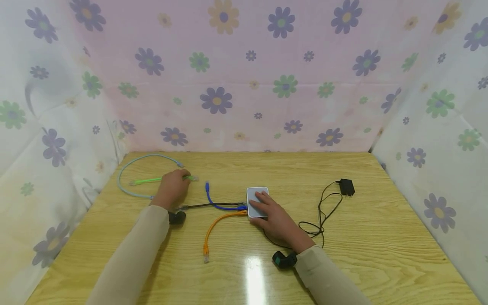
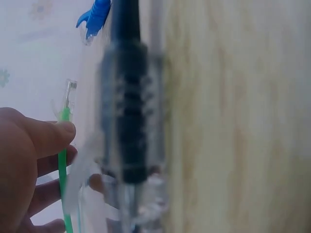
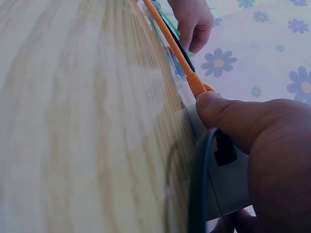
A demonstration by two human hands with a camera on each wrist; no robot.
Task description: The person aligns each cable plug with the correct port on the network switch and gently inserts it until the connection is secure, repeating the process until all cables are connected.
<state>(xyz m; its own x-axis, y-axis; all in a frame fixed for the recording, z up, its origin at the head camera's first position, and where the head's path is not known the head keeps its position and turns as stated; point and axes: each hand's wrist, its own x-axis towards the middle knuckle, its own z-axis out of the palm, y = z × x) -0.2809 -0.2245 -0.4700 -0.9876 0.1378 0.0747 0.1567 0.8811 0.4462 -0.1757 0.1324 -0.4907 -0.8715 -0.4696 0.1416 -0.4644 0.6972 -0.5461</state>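
Observation:
My left hand (image 1: 173, 186) pinches a short green network cable (image 2: 63, 170) between thumb and fingers, close to its clear plug (image 2: 70, 92). My right hand (image 1: 276, 218) holds a small white network switch (image 1: 253, 193) on the table, fingers spread over its top and thumb (image 3: 218, 109) at the edge beside the orange plug. At the switch's left side are the ends of a black cable (image 1: 207, 205), a blue cable (image 1: 213, 202) and an orange cable (image 1: 213, 226). Their other ends lie loose on the table. A thin black power lead (image 3: 197, 184) runs into the switch's near side.
A pale blue-grey cable (image 1: 126, 169) lies looped at the back left, around the green one. The black power adapter (image 1: 346, 187) sits at the right with its lead (image 1: 321, 212) loosely coiled. Flowered cloth (image 1: 244, 84) walls stand behind and beside the wooden table (image 1: 381, 254).

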